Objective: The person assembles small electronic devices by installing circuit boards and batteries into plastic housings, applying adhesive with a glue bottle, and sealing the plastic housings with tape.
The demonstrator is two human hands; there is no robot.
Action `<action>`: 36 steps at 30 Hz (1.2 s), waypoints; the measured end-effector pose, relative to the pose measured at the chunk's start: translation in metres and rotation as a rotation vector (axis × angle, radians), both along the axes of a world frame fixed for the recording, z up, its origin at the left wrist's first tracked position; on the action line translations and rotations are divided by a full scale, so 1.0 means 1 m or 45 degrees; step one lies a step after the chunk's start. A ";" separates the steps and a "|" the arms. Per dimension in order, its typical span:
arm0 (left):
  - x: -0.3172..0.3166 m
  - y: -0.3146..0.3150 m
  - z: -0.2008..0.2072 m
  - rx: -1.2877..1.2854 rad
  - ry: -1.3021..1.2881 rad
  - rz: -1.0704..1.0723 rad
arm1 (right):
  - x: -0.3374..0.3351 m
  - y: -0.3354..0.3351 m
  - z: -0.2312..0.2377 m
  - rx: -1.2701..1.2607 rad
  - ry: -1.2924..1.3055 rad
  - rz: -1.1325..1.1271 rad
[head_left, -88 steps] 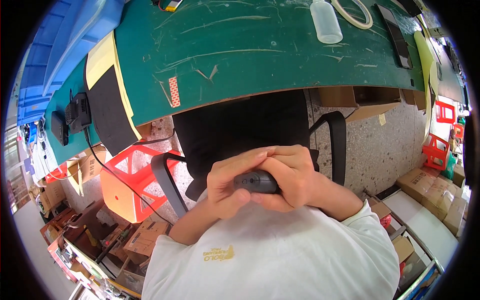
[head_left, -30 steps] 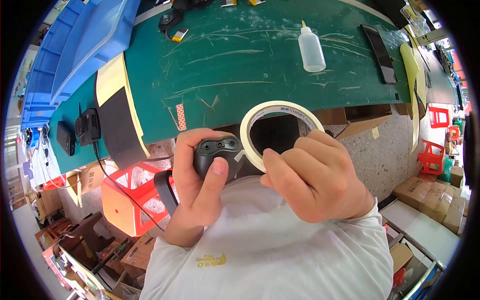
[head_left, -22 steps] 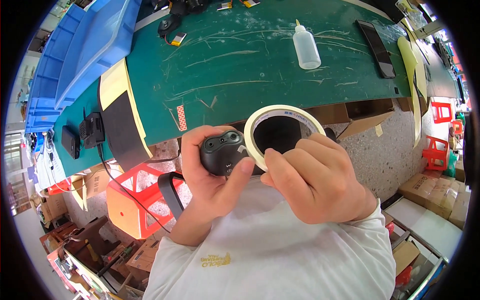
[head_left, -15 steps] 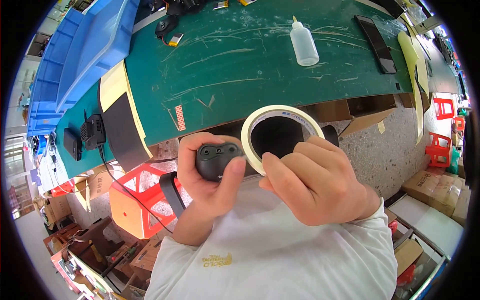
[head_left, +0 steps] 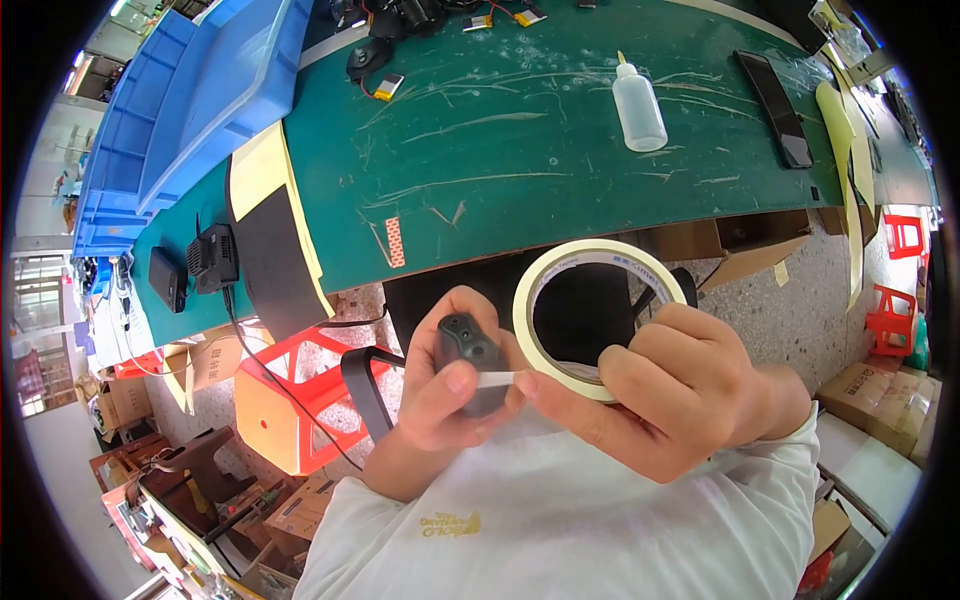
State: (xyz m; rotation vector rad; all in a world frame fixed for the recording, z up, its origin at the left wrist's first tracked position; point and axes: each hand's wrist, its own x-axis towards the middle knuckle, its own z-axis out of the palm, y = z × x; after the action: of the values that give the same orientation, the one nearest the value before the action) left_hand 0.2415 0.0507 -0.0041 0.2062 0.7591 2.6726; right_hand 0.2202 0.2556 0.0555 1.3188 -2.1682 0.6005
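My left hand (head_left: pixel 432 405) is wrapped round a small dark rounded plastic device (head_left: pixel 468 338) with little round holes in its end. My right hand (head_left: pixel 685 395) grips a roll of cream masking tape (head_left: pixel 527 335), fingers curled over its lower right rim. A short whitish tape strip (head_left: pixel 496 379) stretches across the device, from my left thumb to my right index fingertip. Both hands are in front of my chest, just off the near edge of the green table (head_left: pixel 480 200). What my left fingers do behind the device is partly hidden.
On the table are a translucent squeeze bottle (head_left: pixel 640 115), a phone (head_left: pixel 775 110) and small batteries (head_left: pixel 388 88) with wires. Blue bins (head_left: pixel 215 100) stand at the left, beside a black adapter (head_left: pixel 212 258). Below are a red stool (head_left: pixel 275 410) and cardboard boxes (head_left: pixel 875 390).
The device has tilted and turned in my left hand. A tape strip now spans from it to my right index finger, which has straightened. The view has shifted, moving the table contents rightward.
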 end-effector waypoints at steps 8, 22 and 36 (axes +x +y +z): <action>0.001 -0.001 0.000 0.083 0.085 -0.051 | 0.002 -0.005 0.000 -0.027 0.022 -0.011; 0.006 0.004 0.006 0.253 -0.141 -0.269 | 0.005 -0.010 -0.003 -0.089 0.054 -0.018; 0.011 0.000 -0.003 -0.766 0.026 -0.164 | 0.006 -0.005 -0.023 0.162 0.112 -0.089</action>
State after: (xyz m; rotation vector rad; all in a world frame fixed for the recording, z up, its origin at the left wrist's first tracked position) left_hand 0.2524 0.0511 -0.0067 0.1193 1.4512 2.2041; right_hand 0.2259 0.2506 0.0322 1.3025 -2.2005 0.3755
